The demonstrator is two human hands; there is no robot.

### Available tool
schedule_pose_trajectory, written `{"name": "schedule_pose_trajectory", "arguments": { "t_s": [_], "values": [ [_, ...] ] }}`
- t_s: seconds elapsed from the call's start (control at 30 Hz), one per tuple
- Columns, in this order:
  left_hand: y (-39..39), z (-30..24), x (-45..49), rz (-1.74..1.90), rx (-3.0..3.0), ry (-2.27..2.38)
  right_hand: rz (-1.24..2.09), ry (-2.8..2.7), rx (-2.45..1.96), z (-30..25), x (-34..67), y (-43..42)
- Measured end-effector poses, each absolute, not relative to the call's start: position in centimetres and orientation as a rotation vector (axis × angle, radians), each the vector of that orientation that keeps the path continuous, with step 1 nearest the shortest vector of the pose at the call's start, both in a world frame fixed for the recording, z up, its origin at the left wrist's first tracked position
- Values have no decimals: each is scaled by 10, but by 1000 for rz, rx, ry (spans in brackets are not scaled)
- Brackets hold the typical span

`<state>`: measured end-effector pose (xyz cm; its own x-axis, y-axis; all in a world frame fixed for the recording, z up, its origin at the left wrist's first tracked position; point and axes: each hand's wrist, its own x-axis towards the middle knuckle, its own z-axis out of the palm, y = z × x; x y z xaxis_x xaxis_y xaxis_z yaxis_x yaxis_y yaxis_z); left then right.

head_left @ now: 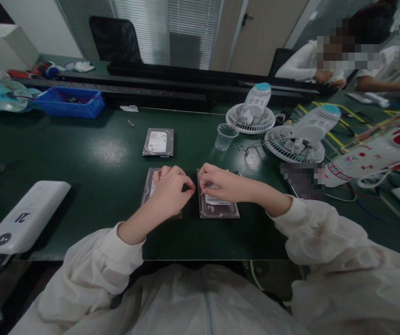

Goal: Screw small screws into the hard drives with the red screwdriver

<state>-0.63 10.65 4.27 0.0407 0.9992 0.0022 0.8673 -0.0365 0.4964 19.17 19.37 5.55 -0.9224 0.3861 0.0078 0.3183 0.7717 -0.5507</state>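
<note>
Two hard drives lie side by side on the dark green table in front of me. My left hand rests over the left drive, fingers curled into a pinch at its right edge. My right hand lies over the right drive, fingers also pinched together near the gap between the drives. What either pinch holds is too small to make out. A third hard drive lies farther back, label up.
A clear plastic cup and small screws stand right of the far drive. Two small white fans lie at the right. A blue bin sits back left, a white box near left. Other people sit at the far right.
</note>
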Motion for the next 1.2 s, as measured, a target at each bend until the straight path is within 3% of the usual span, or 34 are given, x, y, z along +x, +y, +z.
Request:
{"name": "schedule_pose_trajectory", "arguments": {
  "t_s": [0.6, 1.2],
  "values": [
    [110, 36, -4, 452, 2010, 1833, 855, -3173, -313, 71, 155, 221],
    [113, 33, -3, 477, 1973, 1874, 815, -3089, -510, 83, 163, 218]
  ]
}}
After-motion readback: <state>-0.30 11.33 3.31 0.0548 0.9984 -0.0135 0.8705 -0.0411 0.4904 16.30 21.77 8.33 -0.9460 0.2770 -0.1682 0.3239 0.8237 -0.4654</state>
